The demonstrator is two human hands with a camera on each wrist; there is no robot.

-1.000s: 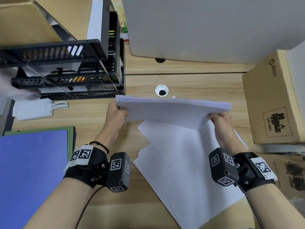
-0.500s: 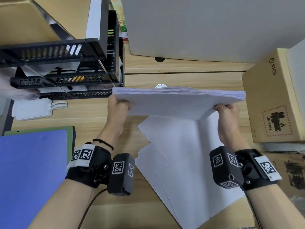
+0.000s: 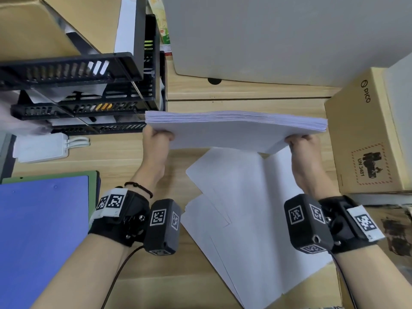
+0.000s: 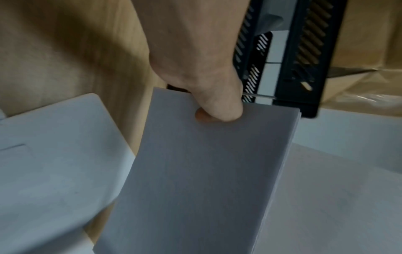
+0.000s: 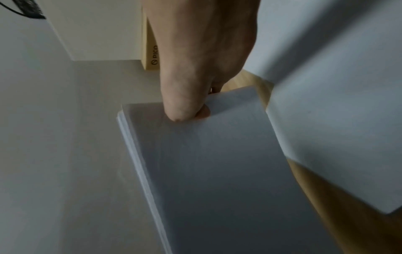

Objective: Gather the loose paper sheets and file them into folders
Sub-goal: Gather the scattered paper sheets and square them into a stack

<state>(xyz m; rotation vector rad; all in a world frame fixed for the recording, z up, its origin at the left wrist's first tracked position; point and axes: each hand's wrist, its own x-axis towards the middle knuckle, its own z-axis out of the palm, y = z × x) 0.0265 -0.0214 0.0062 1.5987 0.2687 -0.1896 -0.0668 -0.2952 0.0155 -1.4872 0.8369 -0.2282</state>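
paper stack raised higher, thick, white, squared

I note matt white paper in the stack and loose sheets; desk of pale wood grain, smooth. Tray rack black slotted plastic. Box plain brown cardboard. Folder smooth blue.

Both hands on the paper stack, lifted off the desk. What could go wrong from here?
1. The left hand and right hand hold the paper stack only at its two ends; the unsupported middle may sag and sheets could slip out.
2. Loose sheets lie fanned on the desk right beneath; setting the stack down could crumple or scatter them.
3. The black tray rack sits close to the stack's left end and might snag it.
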